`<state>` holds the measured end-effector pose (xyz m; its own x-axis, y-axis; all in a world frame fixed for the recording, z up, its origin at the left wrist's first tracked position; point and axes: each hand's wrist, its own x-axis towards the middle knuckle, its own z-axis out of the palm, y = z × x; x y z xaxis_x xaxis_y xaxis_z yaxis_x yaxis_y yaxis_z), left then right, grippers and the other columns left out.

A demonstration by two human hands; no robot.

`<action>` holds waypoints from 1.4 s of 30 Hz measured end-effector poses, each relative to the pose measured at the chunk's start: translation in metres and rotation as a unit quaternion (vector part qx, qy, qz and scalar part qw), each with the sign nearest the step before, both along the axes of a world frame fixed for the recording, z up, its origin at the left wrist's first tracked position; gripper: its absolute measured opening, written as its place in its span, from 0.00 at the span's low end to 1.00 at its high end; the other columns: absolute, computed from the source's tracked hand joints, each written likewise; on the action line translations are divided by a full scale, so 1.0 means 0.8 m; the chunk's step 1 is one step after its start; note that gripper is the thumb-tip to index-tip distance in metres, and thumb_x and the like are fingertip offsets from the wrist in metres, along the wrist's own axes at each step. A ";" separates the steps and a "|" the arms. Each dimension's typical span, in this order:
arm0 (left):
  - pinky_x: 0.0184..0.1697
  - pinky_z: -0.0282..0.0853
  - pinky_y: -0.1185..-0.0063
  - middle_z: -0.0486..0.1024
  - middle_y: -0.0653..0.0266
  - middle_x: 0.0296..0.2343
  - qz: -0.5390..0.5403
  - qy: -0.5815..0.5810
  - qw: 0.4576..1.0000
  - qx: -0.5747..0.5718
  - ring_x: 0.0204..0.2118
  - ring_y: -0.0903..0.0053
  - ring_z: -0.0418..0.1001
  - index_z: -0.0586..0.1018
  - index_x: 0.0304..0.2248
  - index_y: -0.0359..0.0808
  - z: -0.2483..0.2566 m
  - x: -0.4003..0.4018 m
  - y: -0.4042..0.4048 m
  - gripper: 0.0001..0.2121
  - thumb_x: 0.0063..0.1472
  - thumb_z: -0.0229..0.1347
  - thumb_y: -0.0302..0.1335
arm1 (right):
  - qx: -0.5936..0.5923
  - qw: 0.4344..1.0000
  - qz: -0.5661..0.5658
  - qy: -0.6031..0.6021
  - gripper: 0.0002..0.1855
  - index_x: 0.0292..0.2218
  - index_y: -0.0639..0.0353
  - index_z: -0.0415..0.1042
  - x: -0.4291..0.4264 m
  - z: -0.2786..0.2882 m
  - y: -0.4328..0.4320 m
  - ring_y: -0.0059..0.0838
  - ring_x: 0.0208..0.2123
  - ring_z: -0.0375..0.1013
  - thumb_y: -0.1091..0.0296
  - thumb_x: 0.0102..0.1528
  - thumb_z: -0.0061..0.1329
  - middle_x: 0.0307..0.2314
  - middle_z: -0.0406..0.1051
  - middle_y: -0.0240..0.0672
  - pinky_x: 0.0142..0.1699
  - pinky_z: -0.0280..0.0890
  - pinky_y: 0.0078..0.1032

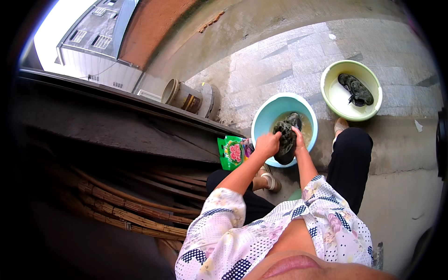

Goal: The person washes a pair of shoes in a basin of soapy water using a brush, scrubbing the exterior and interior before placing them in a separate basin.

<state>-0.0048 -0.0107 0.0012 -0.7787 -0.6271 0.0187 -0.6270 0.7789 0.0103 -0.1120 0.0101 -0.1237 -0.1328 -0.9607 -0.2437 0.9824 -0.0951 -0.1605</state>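
A dark camouflage-patterned lace-up shoe [287,140] is held tilted over a light blue plastic basin [258,117]. Its far end reaches down towards murky water [307,131], while the near end overlaps the basin's near rim. My left hand [268,144] grips the shoe's left side, fingers curled at its edge. On the other side, my right hand [299,140] holds it with the thumb along the upper; the other fingers are partly hidden. A similar dark shoe [357,90] lies in a pale green basin [325,89] at the far right.
A green printed plastic packet [232,152] stands left of the blue basin, against a dark ledge [168,129]. Farther off are a used bucket [182,96] and a wall [196,42]. Bundled canes [133,218] lie lower left. My feet [271,180] flank the blue basin.
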 end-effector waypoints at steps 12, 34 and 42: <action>0.21 0.62 0.65 0.69 0.52 0.18 0.054 0.093 0.994 -0.014 0.20 0.56 0.68 0.68 0.24 0.38 -0.034 -0.004 -0.022 0.05 0.50 0.44 0.30 | 0.017 1.000 0.019 -0.003 0.14 0.32 0.57 0.67 -0.003 -0.014 -0.009 0.28 0.28 0.69 0.58 0.47 0.38 0.26 0.69 0.32 0.36 0.64 0.24; 0.24 0.63 0.69 0.69 0.57 0.20 -0.012 0.181 0.982 0.058 0.23 0.62 0.68 0.71 0.26 0.42 -0.043 0.010 0.008 0.05 0.49 0.47 0.29 | -0.009 0.999 -0.024 0.047 0.25 0.40 0.57 0.64 -0.014 -0.027 0.004 0.29 0.35 0.67 0.46 0.50 0.34 0.34 0.67 0.33 0.42 0.61 0.27; 0.20 0.64 0.68 0.66 0.55 0.21 -0.038 0.057 0.995 -0.069 0.21 0.60 0.69 0.67 0.26 0.42 -0.035 -0.016 -0.039 0.06 0.44 0.46 0.25 | -0.004 0.998 0.023 0.060 0.16 0.38 0.57 0.66 -0.009 -0.011 -0.014 0.26 0.33 0.68 0.59 0.50 0.38 0.31 0.69 0.32 0.39 0.63 0.23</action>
